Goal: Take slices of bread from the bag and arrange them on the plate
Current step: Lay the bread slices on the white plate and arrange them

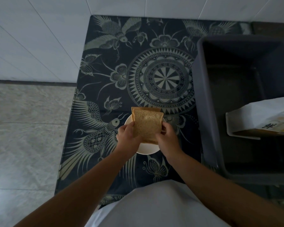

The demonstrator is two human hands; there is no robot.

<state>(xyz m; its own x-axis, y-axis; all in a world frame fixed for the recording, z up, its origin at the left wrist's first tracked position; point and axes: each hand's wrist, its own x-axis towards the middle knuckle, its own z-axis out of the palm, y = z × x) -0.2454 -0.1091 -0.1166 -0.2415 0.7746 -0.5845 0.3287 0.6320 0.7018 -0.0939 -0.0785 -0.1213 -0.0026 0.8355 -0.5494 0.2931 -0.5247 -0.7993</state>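
Note:
Two brown bread slices [147,124] are stacked together over a small white plate [147,149], the back slice peeking out behind the front one. My left hand [126,135] grips their left edge and my right hand [166,138] grips their right edge. The plate is mostly hidden under the bread and my hands; I cannot tell whether the slices rest on it or hover above it. The white bread bag [261,118] lies at the right, inside a dark bin.
A dark patterned cloth [161,77] covers the table. A large dark plastic bin [208,102] stands at the right. White tiled wall [39,38] rises behind and left, and grey floor [26,136] lies left of the table edge.

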